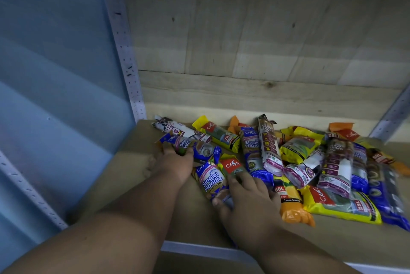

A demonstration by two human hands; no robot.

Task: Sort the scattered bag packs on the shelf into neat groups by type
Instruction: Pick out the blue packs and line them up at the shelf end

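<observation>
Several garbage-bag packs lie scattered on the brown shelf board (137,162). My left hand (175,162) grips a blue Singlet Handle pack (184,144) at the pile's left end. My right hand (246,193) lies over a second blue Singlet Handle pack (210,181), thumb at its lower end, fingers touching a yellow pack with a red Casa label (231,166). Behind these lie a white Draw String pack (175,128) and a yellow 25L pack (219,135). To the right are an orange 60L lemon pack (290,205), a big yellow 25L pack (341,203) and more blue, white and orange packs.
A pale wooden back wall (255,51) closes the shelf. Perforated grey metal uprights stand at the left (131,69) and right (392,116). A blue panel (55,74) fills the left side. The shelf's white front edge (199,249) runs below my arms.
</observation>
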